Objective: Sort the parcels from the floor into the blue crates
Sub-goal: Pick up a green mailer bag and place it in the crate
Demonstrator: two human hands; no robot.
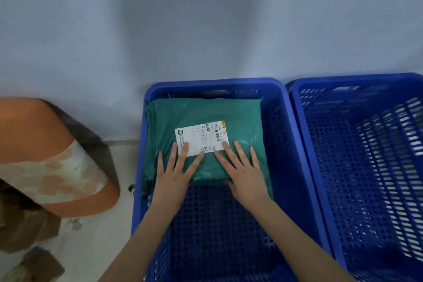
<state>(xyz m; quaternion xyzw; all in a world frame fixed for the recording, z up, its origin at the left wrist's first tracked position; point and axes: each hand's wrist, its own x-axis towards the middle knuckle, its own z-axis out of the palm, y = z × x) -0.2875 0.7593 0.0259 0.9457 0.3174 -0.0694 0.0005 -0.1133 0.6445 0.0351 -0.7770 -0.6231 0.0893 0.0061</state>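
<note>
A green plastic parcel [206, 114] with a white shipping label [201, 137] lies flat in the far half of the left blue crate [286, 144]. My left hand [175, 174] rests palm down on the parcel's near left part, fingers spread, fingertips touching the label. My right hand [240, 169] lies flat on the near right part, fingers spread too. Neither hand grips the parcel. A second blue crate [320, 167] stands right beside it, and no parcels show inside it.
Both crates stand against a pale blue wall [206, 18]. An orange and patterned bin or stool [57, 155] stands to the left on the light floor. Brown cardboard parcels [27, 236] lie at the lower left.
</note>
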